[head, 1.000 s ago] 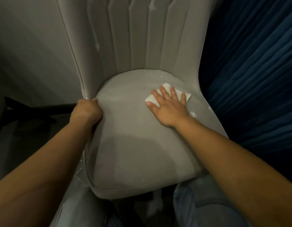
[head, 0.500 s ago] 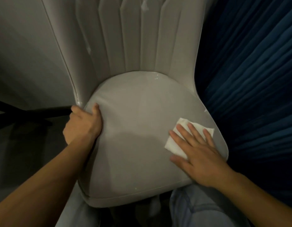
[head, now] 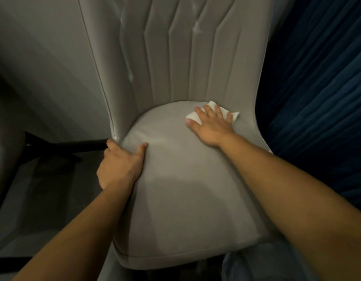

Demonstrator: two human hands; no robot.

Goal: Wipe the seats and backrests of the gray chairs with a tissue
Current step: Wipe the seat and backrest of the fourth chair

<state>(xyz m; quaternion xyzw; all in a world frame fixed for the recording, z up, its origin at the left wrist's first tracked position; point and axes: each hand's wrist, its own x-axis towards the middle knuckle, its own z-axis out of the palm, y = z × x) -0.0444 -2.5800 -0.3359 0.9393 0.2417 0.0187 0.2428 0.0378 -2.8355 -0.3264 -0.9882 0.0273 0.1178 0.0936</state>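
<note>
One crumpled tissue [head: 213, 115], smooth seat [head: 185, 189]

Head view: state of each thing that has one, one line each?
white tissue: flat on the seat's rear right, pinned under the right hand
right hand: open, fingers straight, pressing the tissue
left hand: grips the seat's left edge, thumb on top
gray upholstered chair seat: bare but for the tissue
gray channelled backrest: upright, white specks on it
</note>
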